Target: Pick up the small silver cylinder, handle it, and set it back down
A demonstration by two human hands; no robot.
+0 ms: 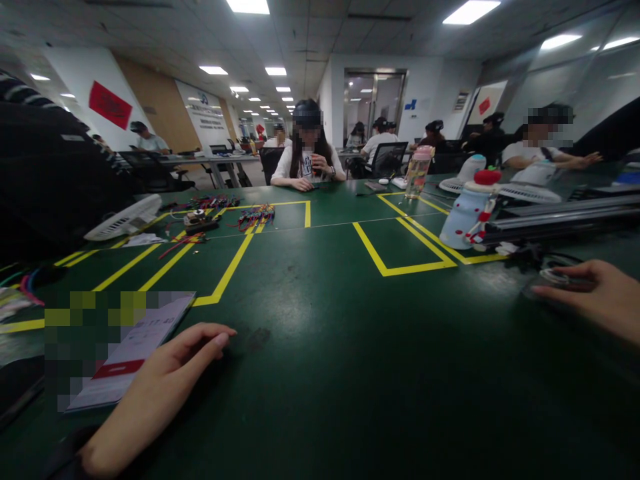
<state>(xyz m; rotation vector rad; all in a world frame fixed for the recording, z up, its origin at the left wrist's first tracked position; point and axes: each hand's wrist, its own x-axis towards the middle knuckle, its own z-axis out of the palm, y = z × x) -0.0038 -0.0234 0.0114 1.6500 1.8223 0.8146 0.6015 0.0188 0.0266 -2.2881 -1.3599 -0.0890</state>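
At the right edge of the head view, my right hand (595,297) has its thumb and fingers round a small, clear, round object (555,275) at the table surface; its details are blurred. My left hand (187,363) rests on the green table (320,347) at the lower left, fingers curled and pressed together, and whether anything is inside them is hidden. Beside and partly under that forearm lies a flat tablet or booklet (145,333) with a red band, partly pixelated.
A blue bottle with a red lid (463,217), black metal rails (565,217) and white fans (530,183) stand at the right. Wire bundles (255,217) and a white fan (125,217) lie at the left. A person (307,150) sits opposite, near a pink-lidded bottle (419,172).
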